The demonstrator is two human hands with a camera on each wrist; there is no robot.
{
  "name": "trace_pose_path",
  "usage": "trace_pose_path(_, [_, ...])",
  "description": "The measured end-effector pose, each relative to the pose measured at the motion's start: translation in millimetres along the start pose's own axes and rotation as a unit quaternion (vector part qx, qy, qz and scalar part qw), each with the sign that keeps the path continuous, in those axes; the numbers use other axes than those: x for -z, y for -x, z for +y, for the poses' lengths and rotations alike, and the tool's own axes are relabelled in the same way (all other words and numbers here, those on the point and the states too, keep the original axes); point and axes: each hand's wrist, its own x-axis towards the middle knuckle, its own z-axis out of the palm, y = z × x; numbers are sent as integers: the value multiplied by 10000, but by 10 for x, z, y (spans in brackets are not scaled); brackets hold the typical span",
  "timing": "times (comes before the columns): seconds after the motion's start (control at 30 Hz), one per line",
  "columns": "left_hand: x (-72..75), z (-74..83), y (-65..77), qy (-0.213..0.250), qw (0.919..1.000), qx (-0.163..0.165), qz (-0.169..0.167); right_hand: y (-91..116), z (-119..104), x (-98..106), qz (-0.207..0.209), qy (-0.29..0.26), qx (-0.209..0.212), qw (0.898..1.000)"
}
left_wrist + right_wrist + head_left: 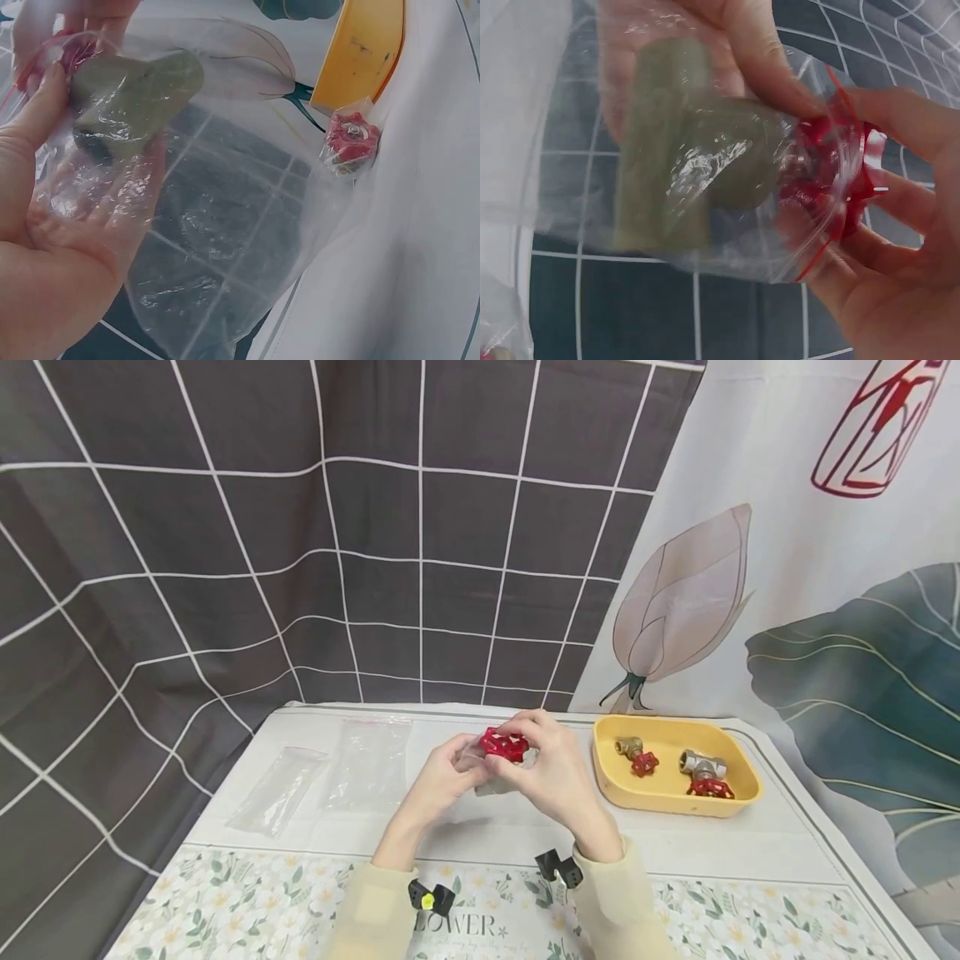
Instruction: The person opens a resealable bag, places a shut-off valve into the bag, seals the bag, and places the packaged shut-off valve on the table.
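Both hands are at a valve with a red handwheel, above the table. Its tee-shaped body is inside a clear zip-lock bag, seen dull green through the plastic. The wheel is at the bag's mouth, which has a red zip line. My left hand holds the bag, palm behind the valve body and thumb near the mouth. My right hand grips the handwheel with fingers and thumb around its rim. The lower part of the bag hangs loose in the left wrist view.
A yellow tray at the right holds a brass valve and a silver valve, both with red wheels. Two flat clear bags lie at the left. Another bagged red-wheeled valve sits beside the tray.
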Motion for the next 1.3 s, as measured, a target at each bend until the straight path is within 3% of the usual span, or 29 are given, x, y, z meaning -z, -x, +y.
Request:
trace_pose_path(0.43, [-80, 6, 4, -488, 9977, -412, 218, 11, -19, 23, -358, 317, -141, 9988])
trace_pose_path(0.73, [-97, -2, -4, -334, 9989, -237, 231, -2, 19, 12, -501, 221, -45, 9985])
trace_pose_path(0.97, [-106, 221, 75, -362, 9985, -379, 138, -4, 32, 33, -497, -263, -268, 9981])
trace_pose_path(1.1, [-111, 285, 112, -187, 9982, -554, 144, 8, 41, 123, -248, -462, -416, 9978])
trace_pose_path(1.2, [-101, 189, 88, -22, 9978, -633, 208, 15, 76, 219, -185, -515, -461, 9974])
trace_pose_path(1.3, [-103, 51, 31, -3, 9981, -557, 265, 28, 154, 283, -663, -802, -721, 9920])
